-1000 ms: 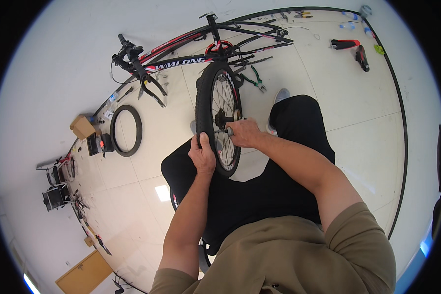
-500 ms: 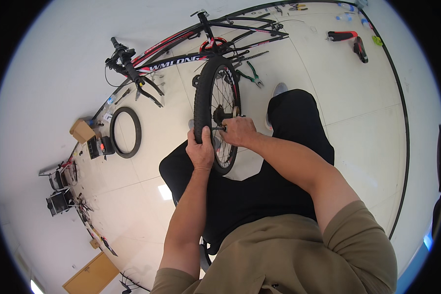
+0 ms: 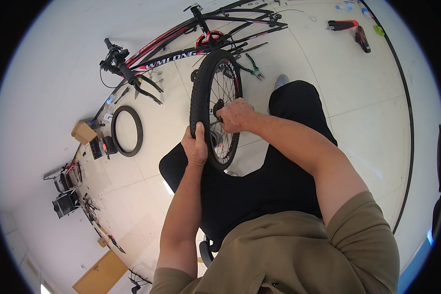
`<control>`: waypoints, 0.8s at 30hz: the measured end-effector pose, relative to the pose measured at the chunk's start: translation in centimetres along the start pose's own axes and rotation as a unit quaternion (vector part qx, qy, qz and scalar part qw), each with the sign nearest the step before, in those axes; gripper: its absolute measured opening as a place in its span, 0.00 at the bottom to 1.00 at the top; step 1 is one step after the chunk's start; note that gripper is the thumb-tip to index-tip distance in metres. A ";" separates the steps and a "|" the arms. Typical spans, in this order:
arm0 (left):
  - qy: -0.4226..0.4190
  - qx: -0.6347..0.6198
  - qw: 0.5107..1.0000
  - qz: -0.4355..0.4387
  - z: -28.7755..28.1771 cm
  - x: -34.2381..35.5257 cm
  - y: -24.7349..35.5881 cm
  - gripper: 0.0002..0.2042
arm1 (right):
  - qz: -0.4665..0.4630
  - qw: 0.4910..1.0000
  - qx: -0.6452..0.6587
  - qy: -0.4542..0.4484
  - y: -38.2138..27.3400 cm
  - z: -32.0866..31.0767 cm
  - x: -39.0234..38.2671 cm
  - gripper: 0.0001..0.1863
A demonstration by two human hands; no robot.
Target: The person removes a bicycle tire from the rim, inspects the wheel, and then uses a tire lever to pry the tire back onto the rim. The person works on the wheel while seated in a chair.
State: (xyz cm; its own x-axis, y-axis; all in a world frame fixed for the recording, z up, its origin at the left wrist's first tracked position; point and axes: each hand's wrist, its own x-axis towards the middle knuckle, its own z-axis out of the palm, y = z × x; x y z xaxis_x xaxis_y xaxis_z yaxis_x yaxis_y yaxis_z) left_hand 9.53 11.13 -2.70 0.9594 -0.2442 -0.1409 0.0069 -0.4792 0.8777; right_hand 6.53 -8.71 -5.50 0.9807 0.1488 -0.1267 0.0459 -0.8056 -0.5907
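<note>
A bicycle wheel (image 3: 199,105) with a black knobbly tyre stands upright between my knees. My left hand (image 3: 195,146) is closed round the near left side of its tyre, thumb on top. My right hand (image 3: 237,116) is closed in front of the spokes at the hub, its fingertips beside the dark sprocket cassette (image 3: 218,106). A thin, dark bar-like piece shows by those fingers, but its kind cannot be made out. The curled fingers hide part of the hub.
Beyond the wheel lies a black and red bicycle frame (image 3: 169,60) with handlebars (image 3: 118,61). Green-handled pliers (image 3: 251,66) lie right of the wheel. A loose tyre (image 3: 139,131) and an open cardboard box (image 3: 83,132) are at left. A red and black part (image 3: 343,25) lies far right.
My right hand has shifted slightly up and its fingers now cover more of the hub. My left hand has moved a little up and left with the tyre; the wheel leans slightly differently.
</note>
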 end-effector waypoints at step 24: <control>-0.102 -0.090 0.988 -0.068 1.3 2.3 0.8 0.16 | -0.045 0.982 -0.086 -0.165 -0.1 -3.7 0.3 0.12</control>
State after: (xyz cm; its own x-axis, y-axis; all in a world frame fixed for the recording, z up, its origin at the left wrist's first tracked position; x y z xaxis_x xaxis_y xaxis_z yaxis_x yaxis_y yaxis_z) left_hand 11.33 9.07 -2.93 0.8698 -0.3604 -0.3370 0.2005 -0.3658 0.9088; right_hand 7.53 -10.69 -2.56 0.8578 0.3779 -0.3485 0.1882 -0.8617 -0.4712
